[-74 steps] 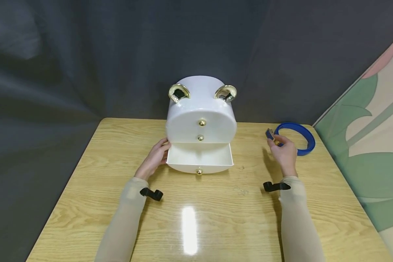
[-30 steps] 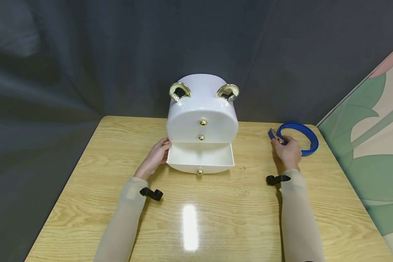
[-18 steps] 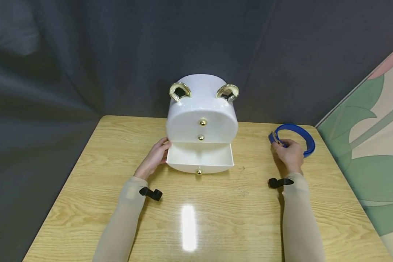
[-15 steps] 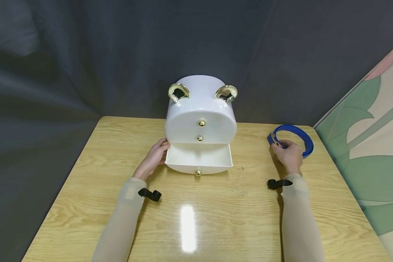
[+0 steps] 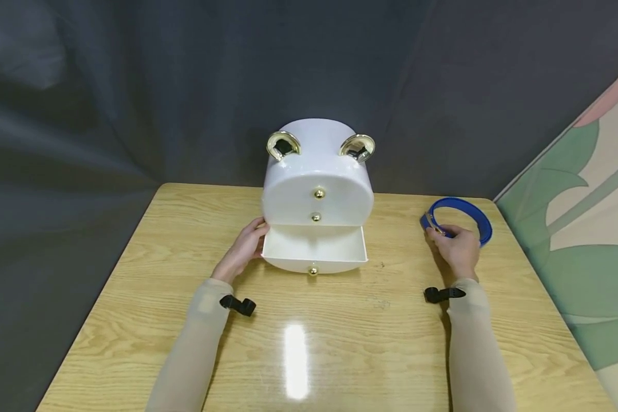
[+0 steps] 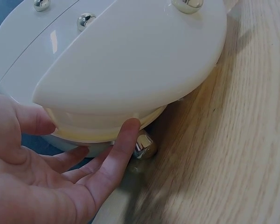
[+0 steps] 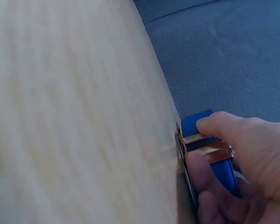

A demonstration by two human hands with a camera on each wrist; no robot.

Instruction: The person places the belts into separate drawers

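Observation:
A white round-fronted drawer box (image 5: 316, 200) with gold ear-shaped fittings and gold knobs stands on the table, its bottom drawer (image 5: 314, 243) pulled out and bare inside. My left hand (image 5: 241, 252) rests against the left side of the box near that drawer; the left wrist view shows the thumb and index fingertip touching it, fingers loosely bent. At the right, a blue belt (image 5: 481, 220) lies in a loop on the table. My right hand (image 5: 458, 249) pinches its buckle end, with thumb and fingers on the gold buckle (image 7: 210, 151) and blue strap.
The wooden table (image 5: 365, 343) reaches back to a dark curtain (image 5: 211, 86). A panel with green and pink leaf shapes (image 5: 597, 229) borders the right side. Black wrist mounts (image 5: 443, 294) sit on both forearms.
My right hand has lowered the buckle end toward the table and shifted slightly right and nearer, the belt loop shifting a little. My left hand and the drawer box stay put.

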